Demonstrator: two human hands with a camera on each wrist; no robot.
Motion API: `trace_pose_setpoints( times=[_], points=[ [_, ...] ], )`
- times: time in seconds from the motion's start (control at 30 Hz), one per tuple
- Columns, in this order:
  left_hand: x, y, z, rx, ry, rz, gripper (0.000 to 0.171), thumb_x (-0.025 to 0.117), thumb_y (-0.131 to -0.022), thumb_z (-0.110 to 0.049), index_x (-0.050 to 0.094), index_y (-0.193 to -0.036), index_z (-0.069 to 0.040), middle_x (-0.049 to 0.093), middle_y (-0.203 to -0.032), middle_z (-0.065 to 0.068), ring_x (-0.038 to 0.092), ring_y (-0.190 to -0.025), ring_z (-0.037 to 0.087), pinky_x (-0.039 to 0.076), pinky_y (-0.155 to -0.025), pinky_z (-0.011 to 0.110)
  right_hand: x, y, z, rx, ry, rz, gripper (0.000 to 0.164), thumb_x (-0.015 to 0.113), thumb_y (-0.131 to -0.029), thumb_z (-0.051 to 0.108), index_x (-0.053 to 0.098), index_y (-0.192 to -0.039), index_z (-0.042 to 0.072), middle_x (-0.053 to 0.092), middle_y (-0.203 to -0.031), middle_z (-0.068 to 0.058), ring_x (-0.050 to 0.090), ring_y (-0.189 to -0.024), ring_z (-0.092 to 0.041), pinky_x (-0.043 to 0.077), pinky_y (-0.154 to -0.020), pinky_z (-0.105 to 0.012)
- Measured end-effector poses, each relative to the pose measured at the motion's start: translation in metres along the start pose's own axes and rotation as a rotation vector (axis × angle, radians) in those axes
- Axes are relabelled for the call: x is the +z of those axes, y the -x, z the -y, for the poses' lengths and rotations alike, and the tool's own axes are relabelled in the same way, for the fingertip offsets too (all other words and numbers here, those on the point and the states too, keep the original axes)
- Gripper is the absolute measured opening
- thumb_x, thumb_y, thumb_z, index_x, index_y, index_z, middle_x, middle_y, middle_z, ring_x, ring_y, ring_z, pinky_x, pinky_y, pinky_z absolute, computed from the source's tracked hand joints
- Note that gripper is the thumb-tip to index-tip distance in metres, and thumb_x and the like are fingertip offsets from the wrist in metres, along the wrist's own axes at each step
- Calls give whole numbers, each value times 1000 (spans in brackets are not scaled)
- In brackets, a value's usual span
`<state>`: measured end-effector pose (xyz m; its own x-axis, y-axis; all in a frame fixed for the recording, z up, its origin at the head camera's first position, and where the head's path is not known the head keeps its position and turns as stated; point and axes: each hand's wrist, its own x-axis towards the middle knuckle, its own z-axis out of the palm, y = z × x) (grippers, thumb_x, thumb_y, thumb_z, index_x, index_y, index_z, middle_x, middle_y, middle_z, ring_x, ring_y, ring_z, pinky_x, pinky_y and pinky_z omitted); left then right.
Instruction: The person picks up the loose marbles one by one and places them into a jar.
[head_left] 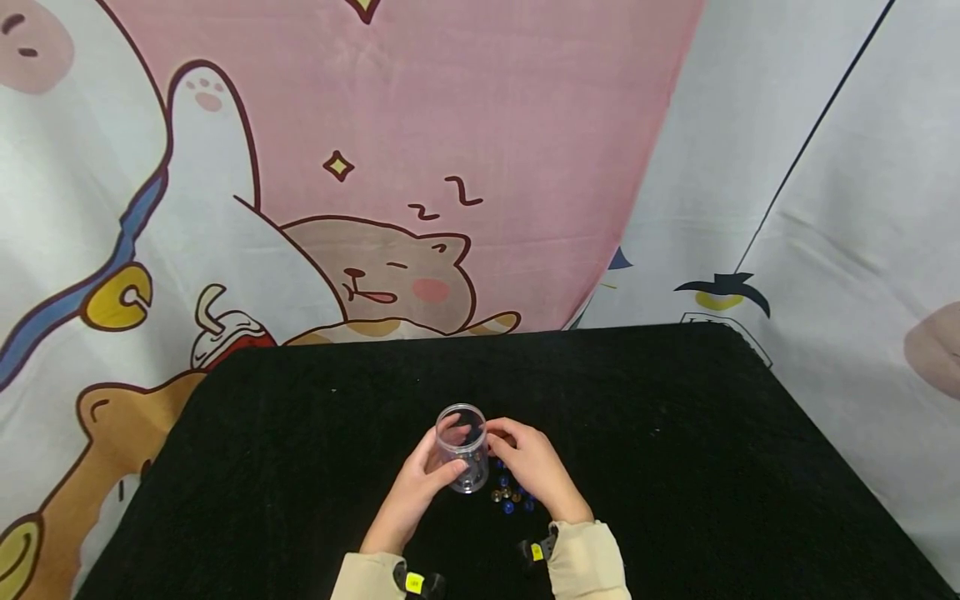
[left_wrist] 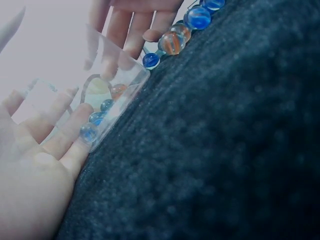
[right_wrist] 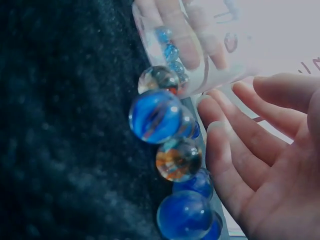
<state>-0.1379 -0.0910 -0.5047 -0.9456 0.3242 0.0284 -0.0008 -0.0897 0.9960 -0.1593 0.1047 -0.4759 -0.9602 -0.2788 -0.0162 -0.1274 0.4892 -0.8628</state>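
Observation:
My left hand (head_left: 416,483) grips a clear plastic jar (head_left: 471,450), thumb on its near side and fingers around the back. The jar stands on the black cloth with its mouth up. Low inside it lie several glass marbles (left_wrist: 97,118), mostly blue, with one orange. Close by the jar's right side is my right hand (head_left: 536,462), its fingers loosely bent; no marble shows between them in the right wrist view. Beneath this hand, loose blue marbles (right_wrist: 155,116) and clear marbles with orange swirls (right_wrist: 179,159) lie clustered beside the jar.
A black cloth (head_left: 300,483) covers the table. Behind it hangs a pink and white curtain (head_left: 525,125) printed with cartoon animals. Dark straps with yellow tags sit at both wrists, by the beige sleeves (head_left: 588,558).

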Motion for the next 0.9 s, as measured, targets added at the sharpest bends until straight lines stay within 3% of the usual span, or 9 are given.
trace_pose_setpoints(
  times=[0.5,0.63,0.77,0.9],
  points=[
    [-1,-1,3,27,0,1,55,54,-88,-16,31,-138,-21,41,-135,8,35,-125,26,26,-98,55,2,-3,-7,-3,53,55,22,52,-89,32,60,-106,20,60,-90,7,57,-78,-10,48,-70,-30],
    [0,0,2,21,4,0,56,54,-88,-16,31,-138,-21,41,-135,7,34,-125,26,26,-98,55,2,-5,-9,-9,75,77,20,56,-86,20,60,-105,18,61,-90,6,57,-79,-10,48,-70,-30],
    [0,0,2,18,0,-3,56,54,-88,-16,30,-138,-21,41,-135,7,34,-125,26,27,-98,55,0,-5,-10,-15,84,108,29,57,-81,7,59,-108,16,60,-93,4,56,-83,-12,48,-73,-34],
    [-1,0,3,11,-3,-2,56,54,-88,-17,30,-138,-21,41,-135,6,34,-126,26,27,-97,55,-1,-4,-10,-11,102,112,31,57,-79,3,59,-107,15,59,-94,2,55,-85,-14,47,-75,-36]
  ],
)
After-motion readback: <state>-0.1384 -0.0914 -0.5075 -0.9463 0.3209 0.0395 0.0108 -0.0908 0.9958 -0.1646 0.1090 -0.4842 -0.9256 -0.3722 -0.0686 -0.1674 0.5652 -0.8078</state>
